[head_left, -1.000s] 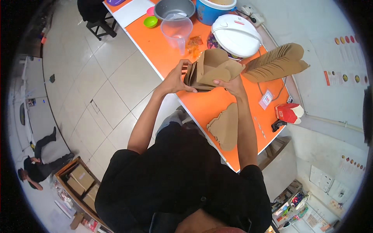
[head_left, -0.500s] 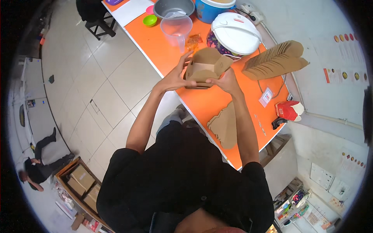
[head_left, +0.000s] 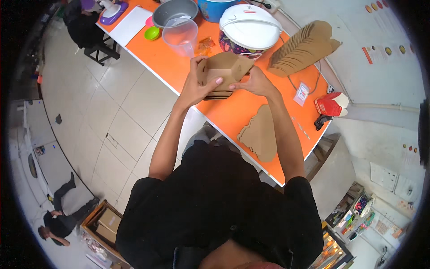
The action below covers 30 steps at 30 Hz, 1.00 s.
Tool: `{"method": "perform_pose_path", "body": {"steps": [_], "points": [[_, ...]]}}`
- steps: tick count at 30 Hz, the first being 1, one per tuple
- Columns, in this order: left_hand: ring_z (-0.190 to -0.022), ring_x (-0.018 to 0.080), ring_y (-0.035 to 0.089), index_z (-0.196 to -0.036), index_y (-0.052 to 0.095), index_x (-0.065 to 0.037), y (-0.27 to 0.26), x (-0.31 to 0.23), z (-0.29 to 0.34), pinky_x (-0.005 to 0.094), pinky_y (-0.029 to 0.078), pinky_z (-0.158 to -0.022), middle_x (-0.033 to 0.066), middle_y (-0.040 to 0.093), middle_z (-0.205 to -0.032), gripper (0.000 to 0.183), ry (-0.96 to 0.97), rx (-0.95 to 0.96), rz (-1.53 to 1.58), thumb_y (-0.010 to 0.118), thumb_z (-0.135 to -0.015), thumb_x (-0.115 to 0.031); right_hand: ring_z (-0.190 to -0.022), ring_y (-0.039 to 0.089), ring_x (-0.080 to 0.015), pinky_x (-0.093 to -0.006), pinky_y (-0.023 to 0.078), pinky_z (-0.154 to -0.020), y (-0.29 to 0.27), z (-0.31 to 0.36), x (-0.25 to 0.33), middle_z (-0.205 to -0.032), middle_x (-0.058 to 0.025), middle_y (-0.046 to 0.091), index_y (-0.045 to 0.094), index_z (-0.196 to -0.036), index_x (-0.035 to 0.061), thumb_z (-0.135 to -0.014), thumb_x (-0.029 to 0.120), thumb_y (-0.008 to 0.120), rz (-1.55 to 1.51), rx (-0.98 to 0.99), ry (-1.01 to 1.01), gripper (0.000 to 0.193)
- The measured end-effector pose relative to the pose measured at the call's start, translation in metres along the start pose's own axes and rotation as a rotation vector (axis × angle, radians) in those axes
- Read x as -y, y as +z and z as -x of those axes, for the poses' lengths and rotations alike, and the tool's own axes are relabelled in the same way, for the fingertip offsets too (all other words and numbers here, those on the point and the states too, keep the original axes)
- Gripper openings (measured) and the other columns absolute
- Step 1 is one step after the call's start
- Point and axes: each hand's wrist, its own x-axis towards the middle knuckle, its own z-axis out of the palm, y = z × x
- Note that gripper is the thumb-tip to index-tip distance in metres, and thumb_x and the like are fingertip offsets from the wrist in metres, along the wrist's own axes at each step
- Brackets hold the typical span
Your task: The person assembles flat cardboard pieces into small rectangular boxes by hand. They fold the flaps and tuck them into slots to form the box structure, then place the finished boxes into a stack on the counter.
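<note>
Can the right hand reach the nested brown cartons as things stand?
Probably yes: no object seems to stand between the right hand and the nested cartons, though it would first have to leave the open carton.

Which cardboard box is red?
The red-and-white cardboard box near the white wall. The open brown cardboard box between the left hand and right hand, and the nested brown cardboard boxes, aren't red.

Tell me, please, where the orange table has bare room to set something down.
Bare orange table shows along the left edge, between the green bowl and left hand, and between the held carton and flat cardboard. The far end is crowded: grey basin, clear jug and white-lidded pot stand close together, with nested cartons near the wall.
</note>
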Motion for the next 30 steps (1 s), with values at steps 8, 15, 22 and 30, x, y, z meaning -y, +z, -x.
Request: {"method": "perform_pose_path", "body": {"steps": [8, 15, 22, 30], "points": [[-0.130, 0.0344, 0.054, -0.143, 0.030, -0.008, 0.002, -0.008, 0.000, 0.0466, 0.047, -0.107, 0.0239, 0.049, -0.139, 0.083, 0.029, -0.035, 0.035, 0.084, -0.087, -0.036, -0.119, 0.065, -0.0276, -0.0437, 0.054, -0.102, 0.006, -0.001, 0.006, -0.136, -0.0152, 0.063, 0.046, -0.148, 0.0006, -0.071, 0.039, 0.097, -0.024, -0.105, -0.039, 0.100], [-0.130, 0.0349, 0.055, -0.142, 0.033, -0.008, -0.002, -0.004, 0.001, 0.0475, 0.047, -0.108, 0.0245, 0.052, -0.137, 0.082, 0.044, -0.024, -0.019, 0.085, -0.085, -0.036, -0.113, 0.068, -0.0290, -0.0443, 0.057, -0.095, 0.014, 0.000, -0.015, -0.128, -0.0151, 0.066, 0.046, -0.144, 0.0021, -0.064, 0.051, 0.098, 0.205, -0.107, -0.025, 0.108], [-0.126, 0.0358, 0.059, -0.141, 0.033, -0.007, 0.001, -0.001, 0.000, 0.0472, 0.050, -0.105, 0.0245, 0.054, -0.135, 0.091, 0.065, -0.023, -0.071, 0.091, -0.078, -0.039, -0.111, 0.066, -0.0344, -0.0468, 0.054, -0.100, 0.019, 0.009, -0.016, -0.125, -0.0153, 0.063, 0.047, -0.137, 0.0014, -0.085, 0.043, 0.084, 0.055, -0.214, -0.174, 0.076], [-0.120, 0.0355, 0.063, -0.141, 0.029, -0.004, 0.004, 0.010, 0.009, 0.0466, 0.051, -0.105, 0.0259, 0.059, -0.131, 0.101, -0.023, -0.039, -0.249, 0.093, -0.074, -0.045, -0.153, 0.024, -0.0398, -0.0465, 0.029, -0.123, 0.028, 0.010, -0.022, -0.161, -0.0240, 0.029, 0.045, -0.147, -0.0046, -0.105, 0.030, 0.047, 0.301, -0.181, -0.096, 0.055]]}}
